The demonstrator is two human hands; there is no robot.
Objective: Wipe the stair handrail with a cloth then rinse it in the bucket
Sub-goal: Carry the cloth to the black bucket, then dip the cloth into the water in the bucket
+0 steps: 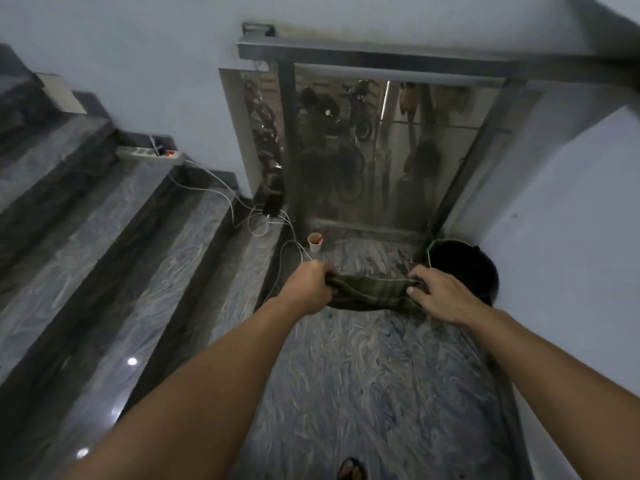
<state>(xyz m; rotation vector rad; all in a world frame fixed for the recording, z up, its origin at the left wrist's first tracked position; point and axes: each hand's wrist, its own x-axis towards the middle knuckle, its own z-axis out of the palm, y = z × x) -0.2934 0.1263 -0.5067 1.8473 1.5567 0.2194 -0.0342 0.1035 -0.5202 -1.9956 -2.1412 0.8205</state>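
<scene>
Your left hand (309, 285) and right hand (437, 292) each clamp one end of cloth (372, 294), stretched just left of bucket (467, 268). Risk: drips reach cables (270, 223) and power strip (149, 154); wring over bucket.

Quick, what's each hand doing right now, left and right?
Left hand: closed, gripping the left end of the green cloth.
Right hand: fingers closed on the cloth's right end, in front of the black bucket.
</scene>
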